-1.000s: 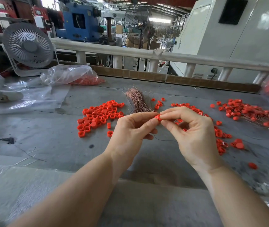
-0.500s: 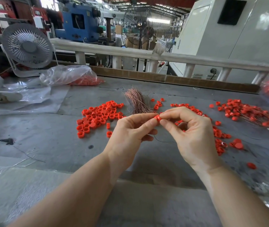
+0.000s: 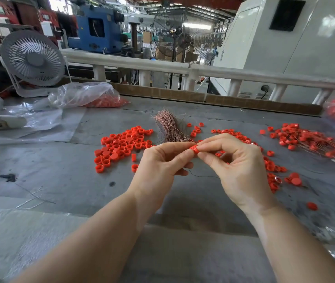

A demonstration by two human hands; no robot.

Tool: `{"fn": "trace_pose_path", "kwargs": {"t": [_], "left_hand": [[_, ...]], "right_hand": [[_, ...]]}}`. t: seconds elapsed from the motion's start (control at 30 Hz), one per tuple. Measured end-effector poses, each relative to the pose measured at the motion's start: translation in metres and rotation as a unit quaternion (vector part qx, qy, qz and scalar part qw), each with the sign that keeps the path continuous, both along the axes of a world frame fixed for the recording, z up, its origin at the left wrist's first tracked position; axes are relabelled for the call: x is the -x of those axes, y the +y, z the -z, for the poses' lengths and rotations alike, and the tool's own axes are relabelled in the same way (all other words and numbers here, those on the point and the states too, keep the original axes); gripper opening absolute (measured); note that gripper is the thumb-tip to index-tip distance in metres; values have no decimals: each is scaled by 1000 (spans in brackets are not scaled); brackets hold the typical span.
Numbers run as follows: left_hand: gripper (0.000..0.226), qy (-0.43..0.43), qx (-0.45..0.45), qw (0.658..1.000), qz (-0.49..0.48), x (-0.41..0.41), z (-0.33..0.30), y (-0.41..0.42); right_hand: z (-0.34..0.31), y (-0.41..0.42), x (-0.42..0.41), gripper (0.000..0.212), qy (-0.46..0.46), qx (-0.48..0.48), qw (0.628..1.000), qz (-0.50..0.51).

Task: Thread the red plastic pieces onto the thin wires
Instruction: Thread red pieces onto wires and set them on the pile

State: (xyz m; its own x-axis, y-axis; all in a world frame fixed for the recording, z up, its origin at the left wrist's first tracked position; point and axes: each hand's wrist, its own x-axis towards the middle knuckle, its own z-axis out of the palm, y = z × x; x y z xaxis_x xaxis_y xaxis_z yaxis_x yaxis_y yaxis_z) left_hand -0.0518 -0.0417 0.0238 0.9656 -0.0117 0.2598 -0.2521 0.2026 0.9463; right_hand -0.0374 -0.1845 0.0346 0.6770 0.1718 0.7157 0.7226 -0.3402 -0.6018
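I hold one red cap (image 3: 193,149) up over the grey table (image 3: 60,176), between my two hands. My left hand (image 3: 160,168) pinches it from the left with thumb and forefinger, the other fingers curled under. My right hand (image 3: 242,166) pinches it from the right, thumb below and forefinger on top, the rest of the fingers bent in a loose arch. A thin dark wire (image 3: 201,176) trails out below my hands, between them, just above the table.

Just beyond my fingertips lies a bundle of thin copper-coloured wires (image 3: 169,128), fanned out toward the far side. To its left is a heap of loose red caps (image 3: 121,144). To the far right lies a pile of caps with wires (image 3: 309,139) through them, and more loose caps (image 3: 272,168) are scattered behind and right of my right hand.

At the far left stands a small white fan (image 3: 32,60), with a clear plastic bag (image 3: 89,94) holding more red pieces beside it. A white railing (image 3: 182,68) runs along the far edge of the table.
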Motion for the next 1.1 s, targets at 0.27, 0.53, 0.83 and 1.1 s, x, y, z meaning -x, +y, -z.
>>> {"fn": "trace_pose_path", "kwargs": {"t": [0.27, 0.53, 0.83, 1.1], "left_hand": [[17, -10, -10, 1000, -8, 0, 0, 0], [18, 10, 3, 1000, 13, 0, 0, 1], [21, 7, -12, 1000, 8, 0, 1, 2], [21, 12, -10, 1000, 7, -1, 1, 2]], "right_hand": [[0, 0, 0, 18, -11, 3, 1000, 4], [-2, -1, 1, 20, -1, 6, 1000, 3], [-1, -1, 0, 18, 12, 11, 1000, -12], [1, 1, 0, 22, 17, 2, 1000, -13]]}}
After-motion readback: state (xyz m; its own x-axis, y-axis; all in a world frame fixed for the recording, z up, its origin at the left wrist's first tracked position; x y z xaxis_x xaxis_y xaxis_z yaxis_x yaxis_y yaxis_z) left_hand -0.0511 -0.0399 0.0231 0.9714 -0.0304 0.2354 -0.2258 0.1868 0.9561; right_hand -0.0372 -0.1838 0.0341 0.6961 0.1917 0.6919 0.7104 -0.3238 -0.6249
